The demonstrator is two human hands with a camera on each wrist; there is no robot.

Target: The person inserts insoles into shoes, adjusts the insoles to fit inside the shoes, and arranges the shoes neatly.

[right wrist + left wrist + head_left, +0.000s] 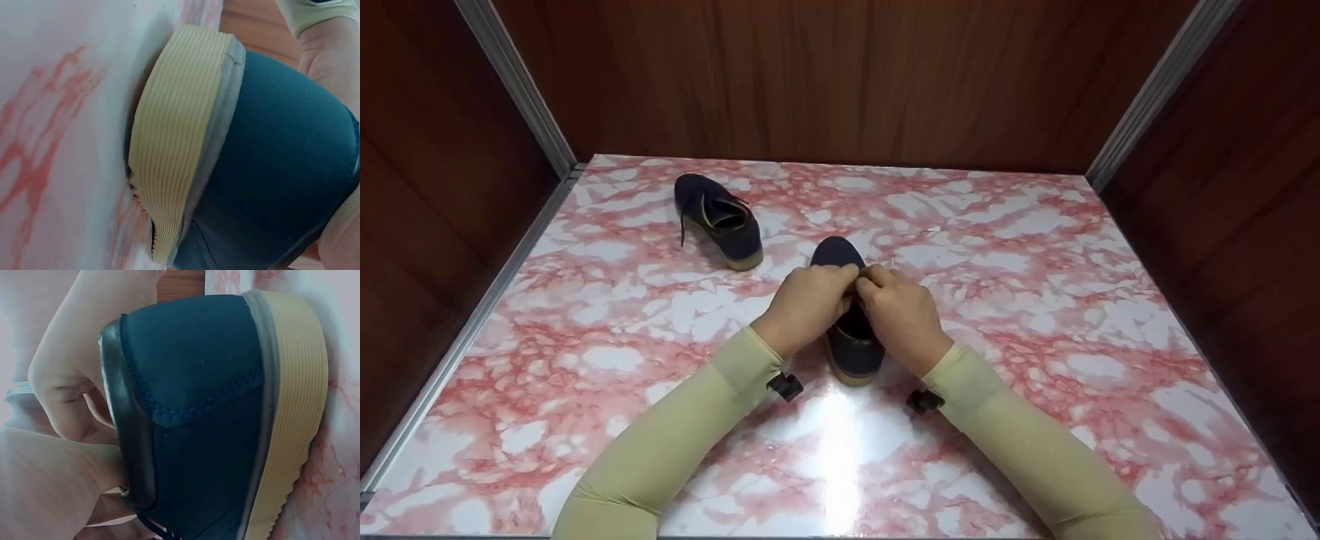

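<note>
A dark blue lace-up shoe (856,358) stands upright on the table, toe away from me, heel near. My left hand (807,301) bends over its lacing from the left. From the right, my right hand (906,311) meets it there, the fingertips of both close together. Both hands' fingers are curled and appear to pinch the shoelace, though the pinched part is mostly hidden. Some dark lace (154,526) shows below the left fingers in the left wrist view. The shoe's ribbed tan sole (174,112) rests on the tabletop in the right wrist view.
A matching blue shoe (741,238) stands farther back to the left, a loose lace hanging at its left side. Beneath both is a red-and-white marbled tabletop (1035,420). Brown wood-look panels (840,82) with metal corner strips enclose the back and sides.
</note>
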